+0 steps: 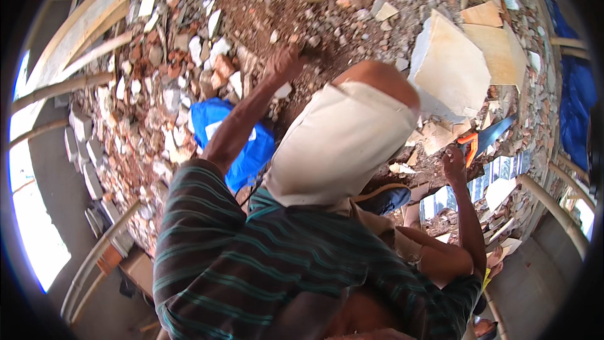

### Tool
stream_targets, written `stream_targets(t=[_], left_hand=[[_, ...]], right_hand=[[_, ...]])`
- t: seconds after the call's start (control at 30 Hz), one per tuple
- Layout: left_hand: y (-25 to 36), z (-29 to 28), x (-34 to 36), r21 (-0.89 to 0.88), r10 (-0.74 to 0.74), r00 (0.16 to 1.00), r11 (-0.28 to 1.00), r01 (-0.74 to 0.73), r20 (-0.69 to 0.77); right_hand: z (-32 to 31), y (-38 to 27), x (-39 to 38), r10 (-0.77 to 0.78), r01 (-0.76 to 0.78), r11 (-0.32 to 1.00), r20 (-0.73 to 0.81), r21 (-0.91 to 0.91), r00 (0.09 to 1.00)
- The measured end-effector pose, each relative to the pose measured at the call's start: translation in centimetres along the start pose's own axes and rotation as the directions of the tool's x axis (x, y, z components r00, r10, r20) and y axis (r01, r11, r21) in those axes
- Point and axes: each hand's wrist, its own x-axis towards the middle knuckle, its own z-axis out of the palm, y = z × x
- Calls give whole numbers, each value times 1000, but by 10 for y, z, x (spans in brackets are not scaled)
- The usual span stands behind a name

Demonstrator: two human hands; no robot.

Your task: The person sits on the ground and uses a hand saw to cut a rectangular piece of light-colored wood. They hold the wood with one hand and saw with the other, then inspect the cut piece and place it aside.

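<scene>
Over a heap of broken brick and rubble, the person crouched, striped shirt and pale shorts filling the middle of the view. The left hand reached far forward into the reddish debris, its fingers curled around something dark near the stones; the motion blur hid what it was, and I could not tell how tight the hold was. Below that forearm lay a blue bag, partly covered by the arm, resting on the rubble.

The right hand was raised at the person's right side, fingers loosely bent, just beside the orange handle of a saw whose blue blade ran up and to the right. Whether the fingers actually gripped the handle or only touched it could not be made out. The saw lay among pale tile pieces, just below a large tilted slab of light stone. More flat tan tiles sat beyond the slab, near a blue tarp along the right edge. Bent wooden planks ran along the left side of the heap.
</scene>
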Motion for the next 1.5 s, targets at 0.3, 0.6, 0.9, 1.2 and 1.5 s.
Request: stream_targets(t=[0.3, 0.6, 0.9, 1.2, 1.5], left_hand=[[-5, 51, 10, 105, 68, 976, 993, -47, -208], [63, -19, -24, -296, 347, 931, 906, -303, 109], [178, -27, -24, -629, 801, 213, 577, -521, 559], [285, -40, -6, -688, 702, 48, 708, -158, 711], [392, -51, 35, 72, 842, 214, 206, -976, 495]], right_hand=[[2, -22, -17, -200, 197, 979, -59, -53, 978], [-47, -167, 18, -323, 321, 911, -38, 257, 946], [-39, -258, 37, -103, -101, 801, 302, 590, 948], [-63, -235, 31, -39, -219, 691, 338, 689, 940], [-81, -152, 22, 144, -199, 747, 137, 635, 980]])
